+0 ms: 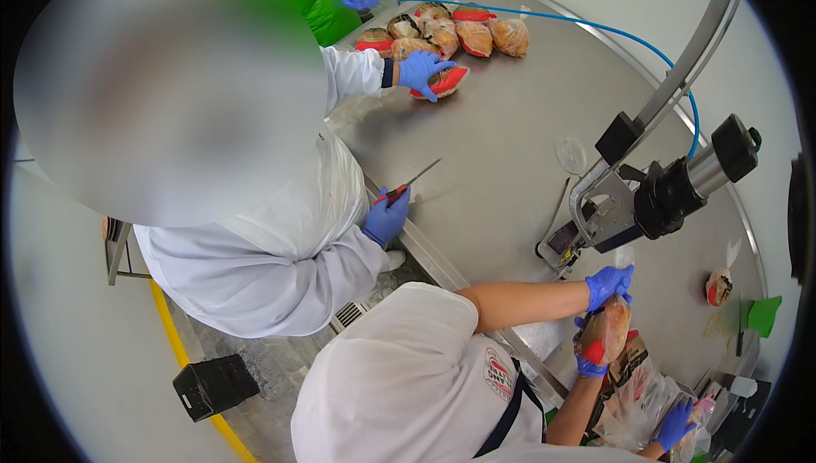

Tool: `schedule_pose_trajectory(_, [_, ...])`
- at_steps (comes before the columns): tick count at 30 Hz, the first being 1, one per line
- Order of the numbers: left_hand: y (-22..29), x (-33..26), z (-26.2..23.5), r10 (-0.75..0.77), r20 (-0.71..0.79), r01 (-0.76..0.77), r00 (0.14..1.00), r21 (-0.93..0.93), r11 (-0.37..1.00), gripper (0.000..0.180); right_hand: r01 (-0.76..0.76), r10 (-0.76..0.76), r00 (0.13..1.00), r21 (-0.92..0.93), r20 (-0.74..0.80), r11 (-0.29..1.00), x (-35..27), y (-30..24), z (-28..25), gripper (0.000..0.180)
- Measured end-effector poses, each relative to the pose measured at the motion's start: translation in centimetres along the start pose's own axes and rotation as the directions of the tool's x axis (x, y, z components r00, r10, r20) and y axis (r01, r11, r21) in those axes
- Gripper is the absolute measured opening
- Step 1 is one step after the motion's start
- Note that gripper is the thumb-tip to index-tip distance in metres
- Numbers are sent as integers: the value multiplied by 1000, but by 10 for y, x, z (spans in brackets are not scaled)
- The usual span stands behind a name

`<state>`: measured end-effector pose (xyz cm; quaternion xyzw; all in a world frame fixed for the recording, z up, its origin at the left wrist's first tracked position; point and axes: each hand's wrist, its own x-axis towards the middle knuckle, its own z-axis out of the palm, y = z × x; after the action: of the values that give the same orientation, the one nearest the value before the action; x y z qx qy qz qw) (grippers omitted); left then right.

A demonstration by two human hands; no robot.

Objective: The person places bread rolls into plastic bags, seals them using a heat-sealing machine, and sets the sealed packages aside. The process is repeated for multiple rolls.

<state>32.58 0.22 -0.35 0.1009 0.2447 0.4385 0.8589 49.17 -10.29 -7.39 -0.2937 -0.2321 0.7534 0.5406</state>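
Observation:
A plastic-bagged whole chicken (614, 331) with a red-printed wrapper is held up over the table's near right side. My left hand (610, 284), blue-gloved, is closed at its top end, where the plastic is gathered. My right hand (592, 363), also gloved in blue, wraps the lower end from below; the bag hides some of its fingers. Just beneath lie loose printed plastic bags (633, 399). Beyond my left hand, a clipping machine (608, 216) with a black cylinder stands on the metal table (510, 140).
At left, a co-worker's gloved hand (387, 216) holds a red-handled knife (414, 178); their other hand (421, 74) touches a bagged chicken (446, 82). Several bagged chickens (476, 38) lie behind. Another worker's hand (676, 425) is at lower right. A black crate (215, 386) sits on the floor.

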Motion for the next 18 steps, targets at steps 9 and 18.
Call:
schedule_pose_trajectory(9, [-22,3,-10,-4,-376,-155,927,-393,906,30,162,-654,728,-978,207,-130,-59,-10,139,87])
schedule_pose_trajectory(18, [-6,-26,9,145,-106,-157,984,-119,980,28,60,-129,907,-178,-402,982,-66,-11,120,72])
